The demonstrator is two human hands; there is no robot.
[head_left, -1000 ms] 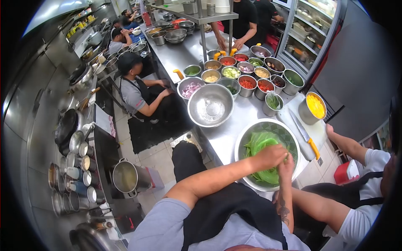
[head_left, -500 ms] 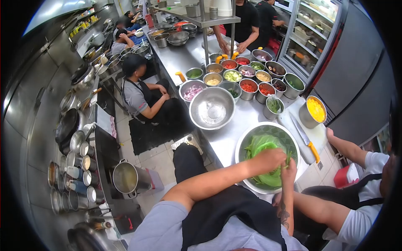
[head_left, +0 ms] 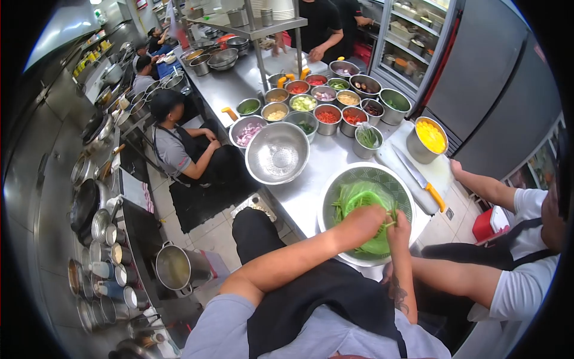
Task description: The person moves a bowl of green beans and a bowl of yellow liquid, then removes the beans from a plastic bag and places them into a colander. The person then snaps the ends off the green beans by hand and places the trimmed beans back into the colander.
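My left hand reaches across over a large perforated basin and is closed, its fingertips at a few green beans. Close beside it, my right hand is closed on the same beans at the basin's right side. Beneath both hands a thin light-green plastic bag lies in the basin. More green beans are at its left edge and around it. My own fingers partly hide the grip.
A steel bowl and several tubs of cut vegetables stand beyond the basin. A knife lies on a white cutting board by a pot of yellow pieces. A co-worker's arm is close on my right; another person sits left.
The view has shifted, so the scene sits further left. My hands stay together over the basin, still at the green beans, with the right hand turned slightly.
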